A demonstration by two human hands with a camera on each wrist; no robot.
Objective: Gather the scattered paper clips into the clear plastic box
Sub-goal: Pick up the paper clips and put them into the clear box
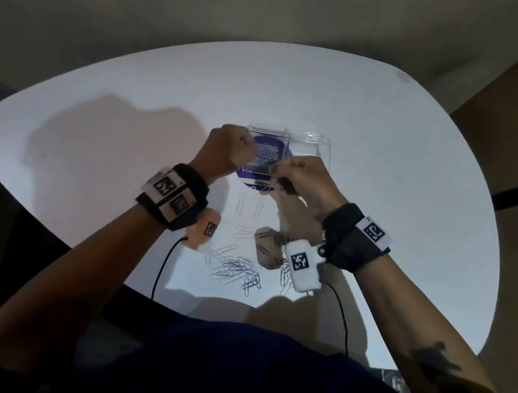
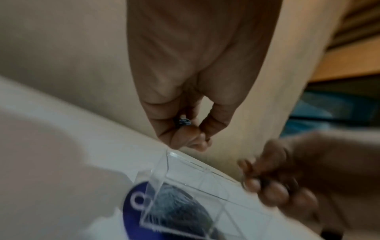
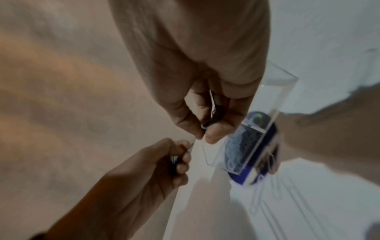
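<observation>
On the table [image 1: 396,144] the box [image 1: 307,142] sits just ahead of my hands, a heap of clips [image 1: 265,158] already inside, a loose pile [image 1: 235,269] well short of it near my wrists. My left hand [image 1: 229,152] and right hand [image 1: 305,178] each curl round a small bunch of clips above the box's near edge. I judge a careless release could spill clips outside or nudge the light box.

One clear plastic box [image 1: 307,144], two hands, many loose paper clips [image 1: 235,269].
</observation>
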